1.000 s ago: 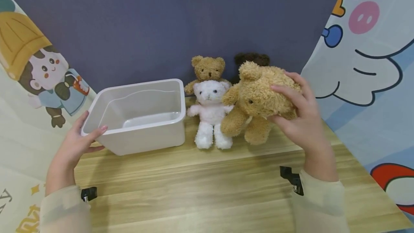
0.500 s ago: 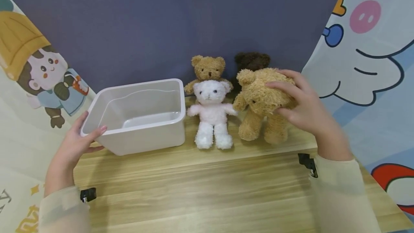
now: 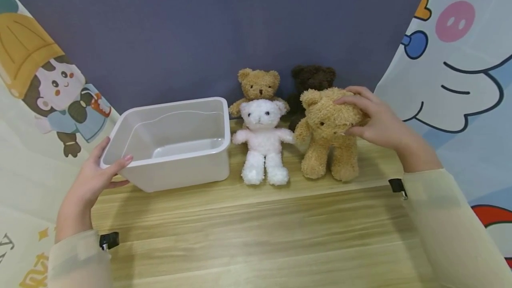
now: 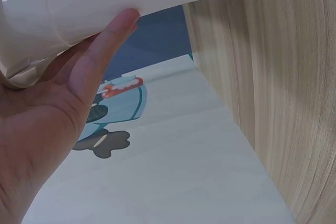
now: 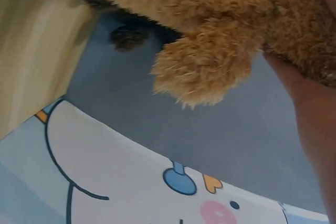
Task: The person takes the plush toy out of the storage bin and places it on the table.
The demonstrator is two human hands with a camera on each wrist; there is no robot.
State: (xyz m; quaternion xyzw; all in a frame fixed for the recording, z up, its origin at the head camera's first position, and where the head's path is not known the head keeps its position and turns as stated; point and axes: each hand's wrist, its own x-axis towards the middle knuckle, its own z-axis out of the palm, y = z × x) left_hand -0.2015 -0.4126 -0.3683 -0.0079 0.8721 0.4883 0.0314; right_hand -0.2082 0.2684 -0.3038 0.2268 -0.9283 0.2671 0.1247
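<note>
Your right hand (image 3: 376,121) is gripping the head of a tan teddy bear (image 3: 330,134), now standing upright on the bench (image 3: 256,234) instead of tilted in the air. A white bear (image 3: 264,139) is sitting just beside it, with two more bears behind. Your left hand (image 3: 94,177) is holding the corner of an empty white bin (image 3: 172,143).

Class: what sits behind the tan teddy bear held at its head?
Behind the tan teddy bear gripped by the right hand sits a dark brown teddy bear; only its head shows, its body is covered.
</note>
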